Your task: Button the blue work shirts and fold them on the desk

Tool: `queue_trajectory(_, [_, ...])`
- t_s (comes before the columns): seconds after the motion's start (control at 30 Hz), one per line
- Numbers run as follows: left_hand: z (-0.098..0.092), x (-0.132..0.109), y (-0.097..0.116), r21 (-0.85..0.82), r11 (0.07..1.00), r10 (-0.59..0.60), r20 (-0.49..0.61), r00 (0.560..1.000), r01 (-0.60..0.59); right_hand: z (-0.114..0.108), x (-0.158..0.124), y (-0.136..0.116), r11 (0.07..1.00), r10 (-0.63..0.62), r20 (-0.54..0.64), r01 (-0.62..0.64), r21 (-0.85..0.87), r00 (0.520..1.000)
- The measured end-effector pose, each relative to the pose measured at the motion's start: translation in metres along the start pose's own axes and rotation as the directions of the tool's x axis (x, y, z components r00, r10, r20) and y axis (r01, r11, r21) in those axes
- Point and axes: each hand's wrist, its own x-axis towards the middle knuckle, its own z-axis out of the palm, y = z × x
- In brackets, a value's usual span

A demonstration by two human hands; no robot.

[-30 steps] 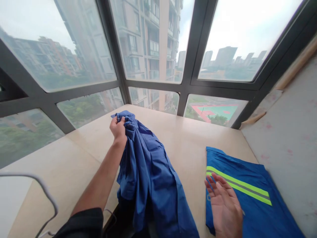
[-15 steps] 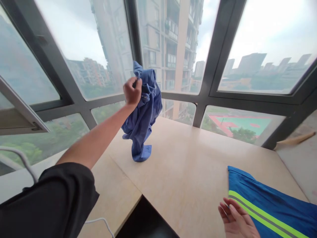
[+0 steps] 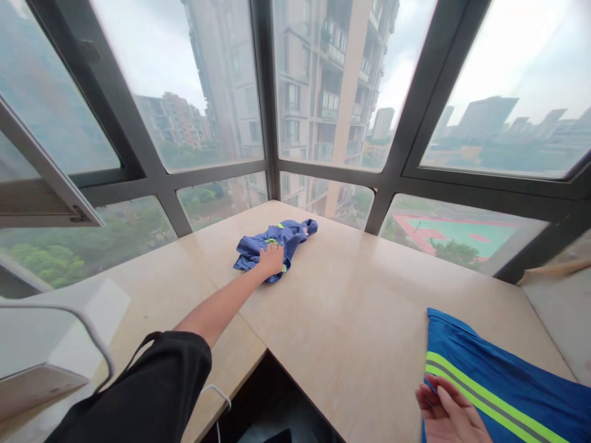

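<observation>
A crumpled blue garment (image 3: 295,237) with bits of yellow-green stripe lies bunched on the pale counter near the window corner. On top of it rests my left hand (image 3: 271,258), its fingers bent into the cloth. At the lower right, a blue garment with a yellow-green and grey reflective stripe (image 3: 498,369) is spread flat. My right hand (image 3: 452,409) is at its left edge, palm up, with thumb and fingers brought together. A sliver of blue cloth shows between those fingers.
The pale counter (image 3: 351,295) runs back to grey-framed windows (image 3: 323,169). A dark opening (image 3: 272,400) cuts into its front edge. On the left stand a white box-like object (image 3: 87,332) and a grey cable (image 3: 87,326). A thin white cable (image 3: 219,392) hangs by the opening.
My left hand has come down with the crumpled garment, which was hanging in the air and now lies on the counter. My right hand's fingers have closed together at the striped garment's edge.
</observation>
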Motion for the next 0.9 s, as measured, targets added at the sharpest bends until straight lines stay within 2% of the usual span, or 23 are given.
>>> queue_trajectory(0.1, [0.018,-0.006,0.041,-0.092,0.992,0.088,-0.042,0.995,-0.092,0.018,-0.013,0.003,0.998,-0.062,0.024,0.062,-0.013,0.998])
queue_trajectory(0.2, [0.044,-0.033,0.1,-0.223,0.948,0.223,-0.051,0.973,-0.229,0.034,-0.028,0.007,0.99,-0.118,0.079,0.123,-0.062,0.99])
queue_trajectory(0.27, [0.065,-0.064,0.142,-0.316,0.888,0.338,-0.044,0.94,-0.334,0.038,-0.035,0.006,0.981,-0.14,0.116,0.154,-0.12,0.983])
queue_trajectory(0.33, [0.087,-0.103,0.177,-0.433,0.804,0.433,-0.046,0.9,-0.408,0.032,-0.038,-0.001,0.958,-0.165,0.145,0.193,-0.211,0.976])
queue_trajectory(0.43, [0.115,-0.162,0.215,-0.705,0.59,0.495,-0.069,0.866,-0.393,0.004,-0.035,-0.022,0.877,-0.214,0.157,0.26,-0.404,0.964])
queue_trajectory(0.53, [0.13,-0.209,0.233,-0.843,0.419,0.568,-0.048,0.822,-0.338,-0.045,-0.019,-0.053,0.701,-0.324,0.115,0.32,-0.637,0.939])
queue_trajectory(0.6, [0.13,-0.227,0.237,-0.897,0.327,0.619,-0.036,0.784,-0.299,-0.084,-0.003,-0.073,0.504,-0.452,0.091,0.338,-0.795,0.887])
queue_trajectory(0.67, [0.127,-0.236,0.24,-0.938,0.26,0.653,-0.004,0.757,-0.229,-0.122,0.012,-0.089,0.3,-0.532,0.096,0.292,-0.908,0.842])
queue_trajectory(0.77, [0.123,-0.238,0.242,-0.959,0.249,0.673,0.071,0.736,-0.136,-0.159,0.028,-0.102,0.113,-0.519,0.058,0.136,-0.984,0.853])
queue_trajectory(0.83, [0.122,-0.237,0.244,-0.948,0.285,0.684,0.098,0.723,-0.141,-0.167,0.032,-0.105,-0.017,-0.476,0.064,0.064,-0.998,0.877])
queue_trajectory(0.9, [0.121,-0.238,0.245,-0.929,0.32,0.696,0.095,0.712,-0.188,-0.164,0.033,-0.107,-0.126,-0.429,0.058,0.004,-0.992,0.901])
